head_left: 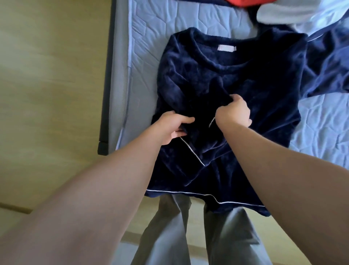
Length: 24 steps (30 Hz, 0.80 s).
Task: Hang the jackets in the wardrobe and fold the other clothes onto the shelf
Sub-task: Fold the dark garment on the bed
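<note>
Red garment (pixel 243 2) and grey cloth (pixel 279 15) lie beyond the navy top (pixel 245 85).

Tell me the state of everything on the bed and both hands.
Navy fleece top: spread flat on the mattress, one sleeve folded across its body.
Left hand: grips the folded sleeve.
Right hand: grips the same sleeve.
Red garment: bunched at the far edge.
Pale grey garment: heaped beside it.
</note>
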Motion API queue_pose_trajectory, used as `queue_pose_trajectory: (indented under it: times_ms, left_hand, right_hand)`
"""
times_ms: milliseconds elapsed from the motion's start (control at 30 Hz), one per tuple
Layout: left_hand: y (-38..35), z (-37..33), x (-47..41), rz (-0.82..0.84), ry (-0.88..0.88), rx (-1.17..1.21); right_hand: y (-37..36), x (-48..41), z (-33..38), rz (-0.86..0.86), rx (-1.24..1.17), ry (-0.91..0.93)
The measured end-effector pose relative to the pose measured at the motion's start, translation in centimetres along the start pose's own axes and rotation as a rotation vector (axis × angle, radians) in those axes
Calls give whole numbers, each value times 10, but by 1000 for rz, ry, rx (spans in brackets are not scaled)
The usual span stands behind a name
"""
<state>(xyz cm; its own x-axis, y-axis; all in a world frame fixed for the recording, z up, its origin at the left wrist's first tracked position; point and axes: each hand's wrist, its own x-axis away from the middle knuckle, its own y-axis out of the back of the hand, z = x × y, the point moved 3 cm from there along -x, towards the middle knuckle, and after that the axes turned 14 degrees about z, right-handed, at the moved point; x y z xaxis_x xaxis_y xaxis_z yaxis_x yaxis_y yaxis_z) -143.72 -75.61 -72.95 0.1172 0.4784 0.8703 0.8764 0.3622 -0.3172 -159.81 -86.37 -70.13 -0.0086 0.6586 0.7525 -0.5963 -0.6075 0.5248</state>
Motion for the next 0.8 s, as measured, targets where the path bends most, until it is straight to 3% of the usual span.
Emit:
queue_pose_trajectory:
  times_ms: [133, 267, 467, 567, 700, 800]
  left_hand:
    - [-20, -4, -1, 3, -19, 248]
    - [-17, -15, -1, -105, -134, 515]
    - [20, -29, 6, -292, -222, 593]
    - [34, -28, 8, -391, -180, 540]
    - [41, -16, 4, -433, -183, 652]
    - [45, -11, 1, -451, -206, 689]
  right_hand:
    - [32, 4, -39, -74, 350, 180]
    - [33, 12, -80, 323, 1156, 414]
    - [30, 9, -77, 565, 1461, 463]
    - [24, 10, -53, 614, 1346, 324]
    - [21, 3, -46, 278, 802, 250]
    - [16, 4, -56, 364, 628, 61]
